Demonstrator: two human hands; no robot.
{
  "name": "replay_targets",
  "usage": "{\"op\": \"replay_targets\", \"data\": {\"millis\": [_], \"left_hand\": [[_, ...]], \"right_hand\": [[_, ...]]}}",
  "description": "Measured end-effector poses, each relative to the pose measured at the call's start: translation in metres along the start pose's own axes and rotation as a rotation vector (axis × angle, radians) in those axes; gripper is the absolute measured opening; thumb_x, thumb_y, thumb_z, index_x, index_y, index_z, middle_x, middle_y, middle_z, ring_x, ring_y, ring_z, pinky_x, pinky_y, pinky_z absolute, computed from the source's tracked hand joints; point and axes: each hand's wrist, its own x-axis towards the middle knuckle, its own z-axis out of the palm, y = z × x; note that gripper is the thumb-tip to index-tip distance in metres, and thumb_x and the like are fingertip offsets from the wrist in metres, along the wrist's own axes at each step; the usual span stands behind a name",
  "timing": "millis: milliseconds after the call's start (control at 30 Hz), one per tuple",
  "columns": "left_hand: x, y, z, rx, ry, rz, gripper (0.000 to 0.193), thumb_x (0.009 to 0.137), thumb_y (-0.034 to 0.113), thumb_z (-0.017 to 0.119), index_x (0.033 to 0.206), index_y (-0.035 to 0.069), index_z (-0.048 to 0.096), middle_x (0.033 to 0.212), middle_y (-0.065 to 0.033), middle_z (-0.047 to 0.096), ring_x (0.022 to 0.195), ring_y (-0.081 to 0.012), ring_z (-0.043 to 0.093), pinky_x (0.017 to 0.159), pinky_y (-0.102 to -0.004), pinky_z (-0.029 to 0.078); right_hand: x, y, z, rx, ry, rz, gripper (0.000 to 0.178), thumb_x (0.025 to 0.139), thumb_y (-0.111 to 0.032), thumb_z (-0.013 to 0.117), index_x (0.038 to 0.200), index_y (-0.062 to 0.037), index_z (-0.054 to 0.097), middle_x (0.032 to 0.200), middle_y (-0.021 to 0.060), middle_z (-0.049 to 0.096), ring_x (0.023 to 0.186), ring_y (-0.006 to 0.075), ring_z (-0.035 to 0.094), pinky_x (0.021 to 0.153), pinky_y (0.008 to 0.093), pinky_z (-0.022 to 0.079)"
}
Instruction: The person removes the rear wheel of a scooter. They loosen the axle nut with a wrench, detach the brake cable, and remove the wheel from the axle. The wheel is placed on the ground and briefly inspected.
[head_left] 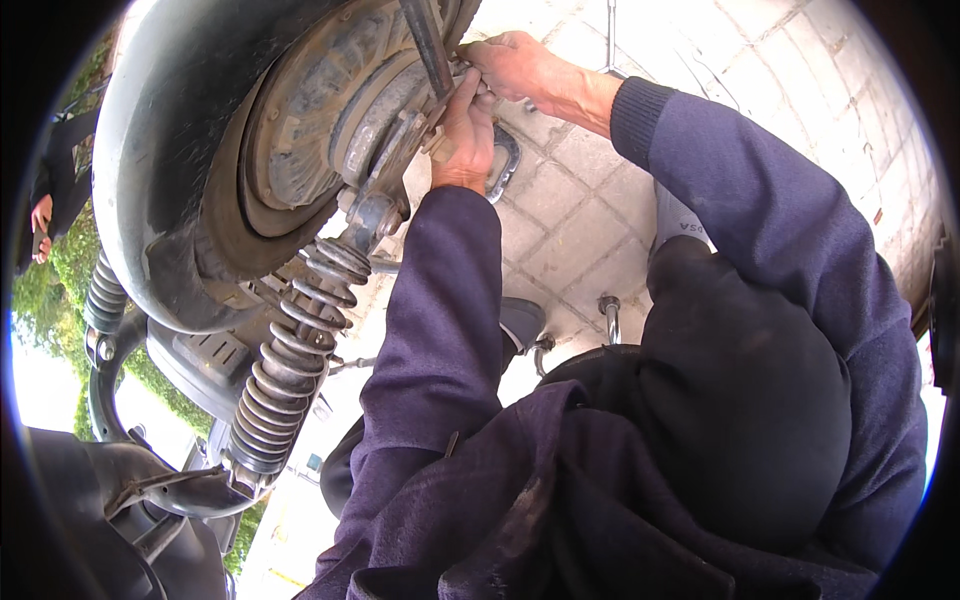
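Observation:
Both my hands are at the hub (375, 125) of a dirty motorcycle or scooter wheel, at the top of the view. My right hand (515, 72) reaches in from the right with its fingertips pinched together at the axle end. Below it, my left hand (468, 140) is closed beside the metal bracket (405, 150), its thumb and fingers up near the right fingertips. Whatever small part lies between the fingers is too hidden to name. A dark metal bar (428, 45) runs down in front of the hub.
A coil-spring shock absorber (285, 365) slants down from the bracket. The dark fender (150, 170) curves around the wheel. On the paving (590, 215) lie a dark ring-like part (505, 160) and a metal tool (610, 315). Another person's hand (41, 225) shows at far left.

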Motion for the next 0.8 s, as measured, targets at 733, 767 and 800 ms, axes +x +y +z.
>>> {"op": "replay_targets", "data": {"millis": [733, 767, 800], "left_hand": [[0.000, 0.003, -0.011, 0.119, 0.067, -0.053, 0.034, 0.089, -0.002, 0.068, 0.119, 0.011, 0.059, 0.113, -0.0017, 0.062, 0.101, -0.0149, 0.059, 0.087, -0.0285, 0.052], [0.000, 0.005, -0.016, 0.134, 0.047, -0.037, 0.040, 0.088, -0.003, 0.068, 0.124, 0.012, 0.057, 0.118, -0.0027, 0.060, 0.104, -0.0162, 0.059, 0.088, -0.0300, 0.053], [0.002, 0.004, -0.019, 0.169, 0.104, -0.054, 0.045, 0.088, -0.004, 0.068, 0.128, 0.012, 0.056, 0.123, -0.0037, 0.058, 0.107, -0.0175, 0.059, 0.088, -0.0315, 0.053]], "right_hand": [[0.003, 0.001, -0.010, -0.223, -0.029, -0.173, 0.035, 0.097, -0.030, 0.055, 0.105, 0.0009, 0.070, 0.079, 0.0082, 0.063, 0.071, 0.0176, 0.056, 0.067, 0.0319, 0.045], [0.007, 0.000, -0.014, -0.311, -0.042, -0.184, 0.041, 0.097, -0.032, 0.055, 0.112, 0.0021, 0.070, 0.086, 0.0134, 0.068, 0.078, 0.0219, 0.063, 0.074, 0.0348, 0.050], [0.011, -0.002, -0.020, -0.444, -0.084, -0.253, 0.044, 0.097, -0.037, 0.054, 0.115, 0.0004, 0.070, 0.092, 0.0149, 0.068, 0.083, 0.0230, 0.063, 0.079, 0.0350, 0.050]]}}
